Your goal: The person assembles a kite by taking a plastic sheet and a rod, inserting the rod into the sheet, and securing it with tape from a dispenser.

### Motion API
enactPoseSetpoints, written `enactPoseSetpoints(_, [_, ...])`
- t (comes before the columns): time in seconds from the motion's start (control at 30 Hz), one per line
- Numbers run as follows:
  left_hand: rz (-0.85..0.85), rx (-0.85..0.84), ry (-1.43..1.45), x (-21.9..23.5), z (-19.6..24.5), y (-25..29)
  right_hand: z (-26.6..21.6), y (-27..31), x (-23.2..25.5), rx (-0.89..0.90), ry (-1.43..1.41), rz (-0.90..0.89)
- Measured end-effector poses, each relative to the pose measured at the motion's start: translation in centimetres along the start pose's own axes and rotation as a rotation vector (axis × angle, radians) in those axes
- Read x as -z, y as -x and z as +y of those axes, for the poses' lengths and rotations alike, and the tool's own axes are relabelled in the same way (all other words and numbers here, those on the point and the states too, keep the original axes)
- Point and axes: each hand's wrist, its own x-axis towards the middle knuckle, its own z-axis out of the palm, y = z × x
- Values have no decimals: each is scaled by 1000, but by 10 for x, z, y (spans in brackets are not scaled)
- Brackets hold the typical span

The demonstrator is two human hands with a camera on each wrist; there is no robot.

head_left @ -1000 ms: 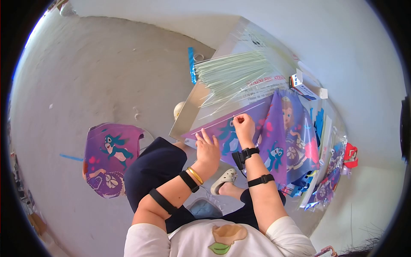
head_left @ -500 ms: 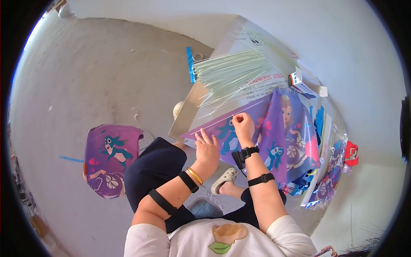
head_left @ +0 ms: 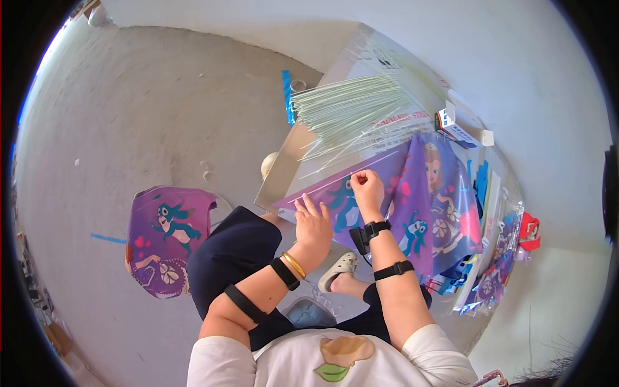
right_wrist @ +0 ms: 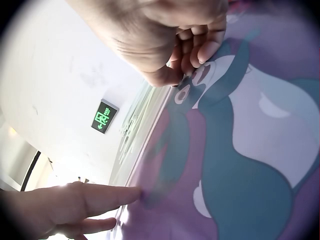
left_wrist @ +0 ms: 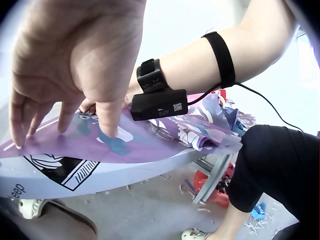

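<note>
Nothing shifts: left hand (head_left: 312,227) presses the purple sheet (head_left: 335,193), fingers spread. Right hand (head_left: 367,188), at its one o'clock, pinches the thin stick (head_left: 348,174); keep it flat.

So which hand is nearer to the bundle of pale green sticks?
The right hand. It is curled on the purple sheet just below the sticks; the left hand presses the sheet's near edge, farther from them.

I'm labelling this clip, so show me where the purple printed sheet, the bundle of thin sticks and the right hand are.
purple printed sheet (head_left: 322,193), head view, on its blue cartoon figure.
bundle of thin sticks (head_left: 348,109), head view, middle of the fanned bundle.
right hand (head_left: 367,187), head view, back of the hand.
</note>
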Motion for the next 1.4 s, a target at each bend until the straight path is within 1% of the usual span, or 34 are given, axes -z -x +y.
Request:
enactPoseSetpoints(0.27, [27, -4, 9, -2, 1, -2, 0, 0, 1, -3, -11, -14])
enactPoseSetpoints(0.43, [36, -3, 38, -8, 3, -5, -3, 1, 3, -2, 11, 8])
enactPoseSetpoints(0.67, [8, -4, 53, -9, 1, -6, -7, 3, 3, 5, 5, 14])
enactPoseSetpoints(0.83, [11, -8, -26, -16, 3, -7, -9, 3, 4, 3, 29, 24])
enactPoseSetpoints(0.93, [-22, -28, -23, -8, 1, -6, -6, 3, 2, -12, 10, 17])
enactPoseSetpoints(1.07, [-22, -28, -29, -10, 1, -6, -6, 4, 1, -11, 14, 28])
enactPoseSetpoints(1.4, [34, -7, -40, -18, 4, -6, -6, 4, 1, -43, 4, 17])
